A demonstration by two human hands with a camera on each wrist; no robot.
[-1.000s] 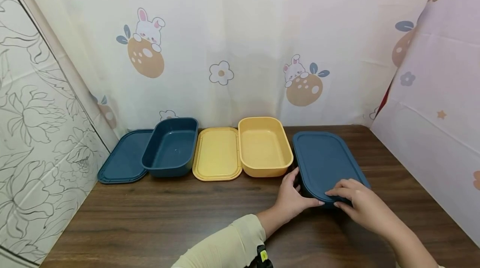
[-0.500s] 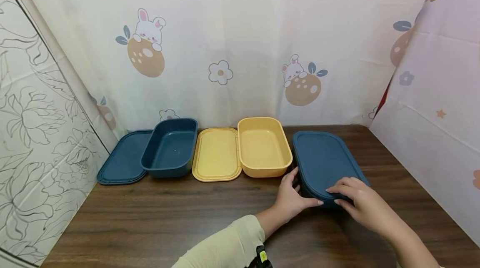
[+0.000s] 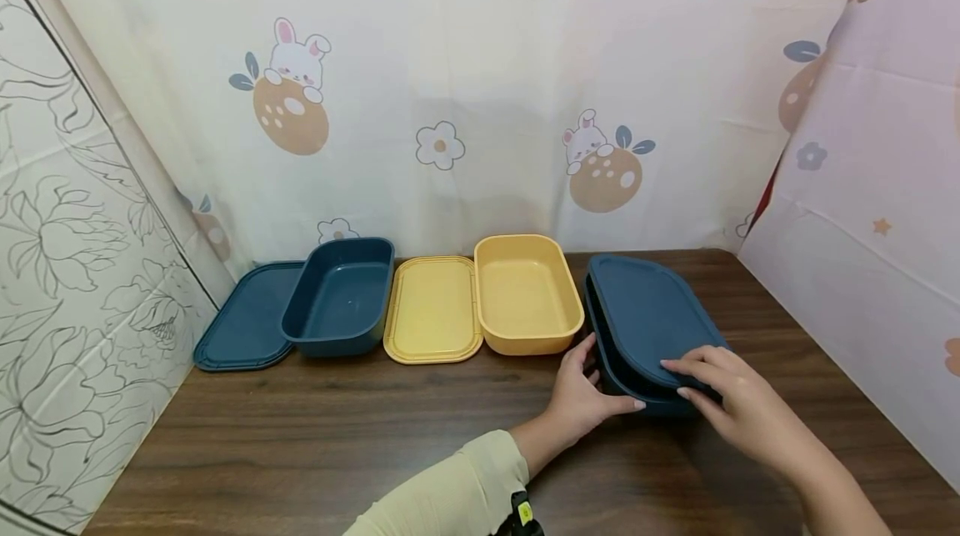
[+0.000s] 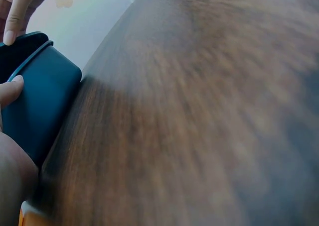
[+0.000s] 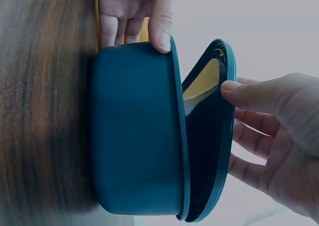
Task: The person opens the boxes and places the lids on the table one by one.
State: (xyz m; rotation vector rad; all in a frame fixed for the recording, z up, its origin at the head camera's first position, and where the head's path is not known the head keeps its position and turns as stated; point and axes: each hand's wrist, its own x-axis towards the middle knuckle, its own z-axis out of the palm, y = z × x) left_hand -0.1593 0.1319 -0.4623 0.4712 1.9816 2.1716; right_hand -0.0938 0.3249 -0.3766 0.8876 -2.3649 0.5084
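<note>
Since half a second ago your right hand (image 3: 738, 403) has tipped the dark blue lid (image 3: 652, 319) up at its near edge, so a gap now shows between it and the blue box (image 3: 626, 378) beneath, while its far edge is still down on the box rim. Taking the wooden table (image 3: 337, 444) as the ground for everything, that blue box stands at the right end of the back row, just beside the open yellow box (image 3: 527, 293). Left of the yellow box lies the yellow lid (image 3: 432, 308), flat on the table and touching it; further left stands the open blue box (image 3: 341, 296), overlapping another blue lid (image 3: 243, 319) at the far left. Your right hand pinches the raised lid at its near edge, thumb (image 5: 249, 94) on one face and fingers curled behind. Your left hand (image 3: 581, 390) is clamped on the blue box's near left corner, thumb (image 5: 162, 22) pressed on the rim and fingers wrapped along the wall facing the yellow box.
</note>
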